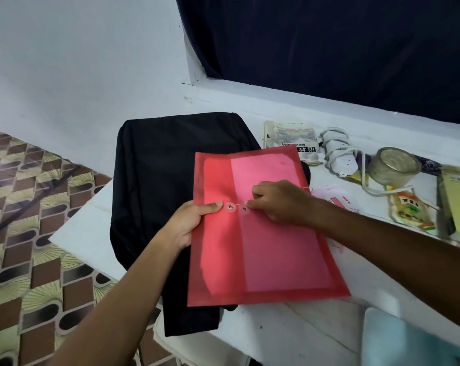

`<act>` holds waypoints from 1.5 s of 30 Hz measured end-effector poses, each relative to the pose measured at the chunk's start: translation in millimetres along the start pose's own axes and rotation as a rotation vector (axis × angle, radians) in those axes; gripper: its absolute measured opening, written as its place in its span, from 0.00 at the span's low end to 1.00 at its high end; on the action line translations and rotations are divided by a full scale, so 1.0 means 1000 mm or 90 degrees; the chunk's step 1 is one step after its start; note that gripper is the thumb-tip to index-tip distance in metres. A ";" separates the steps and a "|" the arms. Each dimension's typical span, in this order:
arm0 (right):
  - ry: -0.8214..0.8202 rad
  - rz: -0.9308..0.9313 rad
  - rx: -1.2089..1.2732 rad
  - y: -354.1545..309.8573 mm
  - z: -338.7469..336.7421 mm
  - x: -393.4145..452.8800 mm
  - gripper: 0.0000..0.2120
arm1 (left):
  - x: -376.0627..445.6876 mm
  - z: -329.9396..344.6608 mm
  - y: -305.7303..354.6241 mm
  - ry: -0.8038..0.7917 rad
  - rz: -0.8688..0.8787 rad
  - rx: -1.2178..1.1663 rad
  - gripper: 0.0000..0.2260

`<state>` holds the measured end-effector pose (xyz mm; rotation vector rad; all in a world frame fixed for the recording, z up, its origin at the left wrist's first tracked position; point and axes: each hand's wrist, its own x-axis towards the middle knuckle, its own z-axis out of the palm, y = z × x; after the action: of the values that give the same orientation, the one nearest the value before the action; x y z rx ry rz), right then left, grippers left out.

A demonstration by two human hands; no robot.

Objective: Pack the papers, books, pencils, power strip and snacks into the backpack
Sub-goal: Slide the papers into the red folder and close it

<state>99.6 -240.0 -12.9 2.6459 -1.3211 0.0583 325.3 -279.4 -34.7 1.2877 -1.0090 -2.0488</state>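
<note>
Red folder [263, 233] lying lengthwise over backpack [165, 165], being gripped by left hand [189, 223] (thumb on top), right hand [279, 202] pinching its string.

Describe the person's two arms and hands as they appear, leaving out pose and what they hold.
Both forearms are bare to the frame edge: no sleeves, gloves, watch, rings or bracelets show. The left hand and right hand have short, unpainted nails where visible.

Left hand [190, 223] grips red folder [263, 233] over black backpack [165, 165]; right hand [279, 202] pinches its string clasp [236, 207].
</note>
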 end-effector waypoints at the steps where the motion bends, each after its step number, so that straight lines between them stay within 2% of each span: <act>1: -0.081 0.013 -0.016 -0.006 -0.008 0.003 0.11 | 0.000 0.000 0.000 0.002 0.001 0.001 0.09; 3: -0.225 0.074 -0.030 -0.023 -0.029 0.008 0.10 | -0.001 0.002 0.000 0.008 0.001 0.002 0.08; 5: -0.277 0.116 -0.025 -0.039 -0.048 0.009 0.09 | -0.001 0.002 0.000 0.017 0.003 0.001 0.10; 9: -0.270 0.103 -0.003 -0.069 -0.069 0.011 0.12 | -0.003 0.003 0.000 0.031 0.006 0.009 0.12; 12: -0.232 0.035 0.017 -0.081 -0.076 0.025 0.10 | -0.004 0.004 0.001 0.036 0.007 0.017 0.07; 14: -0.199 0.025 0.093 -0.072 -0.068 0.041 0.08 | -0.007 0.005 0.003 0.042 0.003 0.035 0.06; 17: -0.218 0.039 0.303 -0.052 -0.045 0.064 0.06 | -0.010 0.006 0.005 0.077 0.001 0.060 0.13; 20: -0.228 0.093 0.448 -0.045 -0.028 0.073 0.04 | -0.010 0.006 0.007 0.116 -0.008 0.081 0.10; 23: -0.206 0.147 0.510 -0.040 -0.023 0.076 0.04 | -0.010 0.008 0.007 0.132 -0.027 0.077 0.08; 27: -0.236 0.154 0.522 -0.038 -0.025 0.087 0.05 | -0.010 0.007 0.009 0.149 -0.027 0.067 0.09; 32: -0.224 0.176 0.494 -0.031 -0.013 0.096 0.05 | -0.010 0.003 0.008 0.138 -0.024 0.068 0.09; 36: -0.151 0.236 0.435 -0.014 -0.012 0.087 0.06 | -0.012 0.004 0.009 0.125 -0.032 0.080 0.16; 38: -0.153 0.258 0.431 -0.004 -0.015 0.078 0.04 | -0.013 0.007 0.010 0.102 -0.049 0.064 0.17; 41: -0.170 0.251 0.378 0.010 -0.019 0.062 0.07 | -0.014 0.009 0.010 0.092 -0.058 0.039 0.17; 43: -0.102 0.189 0.285 0.014 -0.016 0.048 0.11 | -0.013 0.008 0.010 0.100 -0.051 0.019 0.17; 45: 0.021 0.048 0.087 0.014 -0.008 0.029 0.12 | -0.013 0.009 0.009 0.101 -0.047 -0.002 0.16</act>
<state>106.7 -269.7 0.2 2.6922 -1.4549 0.2087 323.3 -272.4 -18.1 1.4805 -0.8992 -1.9647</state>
